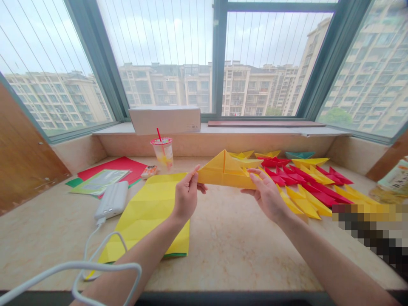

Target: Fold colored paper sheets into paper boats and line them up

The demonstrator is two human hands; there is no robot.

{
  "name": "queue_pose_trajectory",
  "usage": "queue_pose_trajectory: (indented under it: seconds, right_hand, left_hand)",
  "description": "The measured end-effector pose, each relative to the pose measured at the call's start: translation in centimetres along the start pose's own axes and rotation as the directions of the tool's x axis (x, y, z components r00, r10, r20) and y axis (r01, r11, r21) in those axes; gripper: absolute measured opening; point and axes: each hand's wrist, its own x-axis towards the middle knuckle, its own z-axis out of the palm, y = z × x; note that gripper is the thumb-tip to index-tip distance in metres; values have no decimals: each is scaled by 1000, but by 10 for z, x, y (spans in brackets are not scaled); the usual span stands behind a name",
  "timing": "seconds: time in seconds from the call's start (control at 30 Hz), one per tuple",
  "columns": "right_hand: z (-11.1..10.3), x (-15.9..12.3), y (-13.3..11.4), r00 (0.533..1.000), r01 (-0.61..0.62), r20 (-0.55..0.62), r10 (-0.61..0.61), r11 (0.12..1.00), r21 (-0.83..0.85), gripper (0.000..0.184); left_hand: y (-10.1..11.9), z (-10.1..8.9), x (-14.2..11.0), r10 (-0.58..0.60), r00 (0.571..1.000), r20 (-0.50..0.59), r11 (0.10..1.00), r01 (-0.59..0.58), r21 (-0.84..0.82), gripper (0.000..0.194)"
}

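Note:
Between my two hands a yellow folded paper boat (219,172) is held up over the counter, its pointed peak upward. My left hand (187,193) pinches its left end between thumb and fingers. At the other end my right hand (263,189) grips the paper, thumb below and fingers above. Creased yellow paper sheets (149,212) lie flat under and beside my left forearm, with a green edge showing beneath. To the right of my right hand stand several finished paper boats, among them a red boat (321,193) and a yellow boat (307,202).
A white power bank (112,199) with a white cable (105,267) lies at left. Behind are red paper (111,165), a drink cup with a red straw (163,153), a small orange packet (148,171) and a white box (164,120). A jar (393,182) stands far right.

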Motion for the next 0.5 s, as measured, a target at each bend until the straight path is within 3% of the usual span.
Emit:
queue_pose_trajectory:
  seconds: [0.2, 0.5]
  right_hand:
    - [-1, 0, 1, 1000, -6, 6, 6, 1000, 10, 44]
    - [-3, 3, -1, 983, 141, -104, -150, 986, -93, 50]
  left_hand:
    - [-4, -1, 3, -59, 998, -8, 998, 59, -22, 59]
    - [-5, 2, 1, -117, 991, 68, 989, 122, -88, 55]
